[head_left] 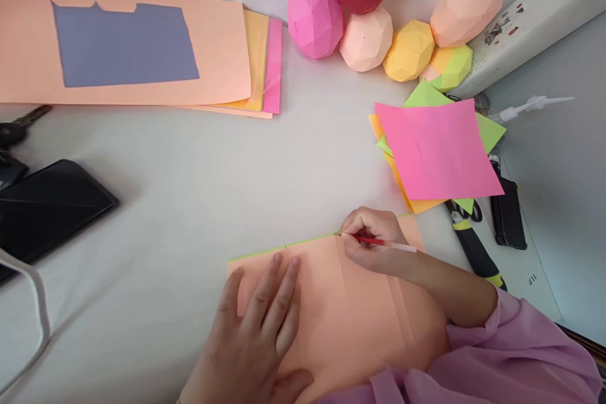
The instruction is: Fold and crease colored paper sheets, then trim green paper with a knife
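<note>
A: What's the peach sheet [367, 328] like?
B: Smooth, matte paper with straight crease lines running across it. A thin green edge [258, 253] shows along its far side, with a small dark tick on it. It lies on the pale, plain desk [189, 202].

A: And the shapes at the back?
B: Faceted paper balls [314, 16], flat panels meeting at crisp ridges. Nearer, a pink square [440, 151] tops a loose, fanned stack.

A: How is the left hand [255, 334] set?
B: Palm down, its fingers long and slightly parted, pressing on the sheet near the green edge. They grip nothing.

A: The right hand [379, 222]?
B: Its fingers are pinched narrow around a slim red writing tool [374, 240] with a pale end. The tip is at the far edge; I can't tell whether it touches.

A: So where's the sheet?
B: Under both hands, directly below the left fingers and the right hand's pinch.
</note>
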Demonstrator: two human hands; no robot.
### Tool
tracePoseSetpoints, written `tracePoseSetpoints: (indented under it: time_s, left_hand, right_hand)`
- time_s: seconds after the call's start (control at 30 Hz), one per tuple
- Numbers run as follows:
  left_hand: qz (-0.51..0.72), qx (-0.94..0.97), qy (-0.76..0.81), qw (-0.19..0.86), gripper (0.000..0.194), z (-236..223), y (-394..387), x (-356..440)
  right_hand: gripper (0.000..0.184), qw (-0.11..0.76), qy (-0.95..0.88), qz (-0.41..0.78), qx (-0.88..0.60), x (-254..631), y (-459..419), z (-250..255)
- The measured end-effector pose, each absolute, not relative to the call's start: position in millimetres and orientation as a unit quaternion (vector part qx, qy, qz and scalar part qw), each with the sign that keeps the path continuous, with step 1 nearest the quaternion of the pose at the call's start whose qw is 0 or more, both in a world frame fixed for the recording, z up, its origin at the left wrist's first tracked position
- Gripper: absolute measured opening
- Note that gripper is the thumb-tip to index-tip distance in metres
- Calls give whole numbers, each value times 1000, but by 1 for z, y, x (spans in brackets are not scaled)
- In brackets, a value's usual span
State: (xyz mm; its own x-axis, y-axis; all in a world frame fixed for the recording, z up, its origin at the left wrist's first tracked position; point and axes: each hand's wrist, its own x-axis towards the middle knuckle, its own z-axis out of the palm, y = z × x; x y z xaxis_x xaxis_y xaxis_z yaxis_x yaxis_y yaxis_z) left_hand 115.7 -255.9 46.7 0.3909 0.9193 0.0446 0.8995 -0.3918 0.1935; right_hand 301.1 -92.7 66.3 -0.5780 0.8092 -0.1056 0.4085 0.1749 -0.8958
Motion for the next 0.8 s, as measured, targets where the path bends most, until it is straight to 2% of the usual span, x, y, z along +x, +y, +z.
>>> tracePoseSetpoints:
  time_s: [0.8]
  left_hand:
    - [65, 833, 544, 81, 79, 48, -255, 116]
  right_hand:
    - [17, 201, -736, 497, -413, 301, -94, 62]
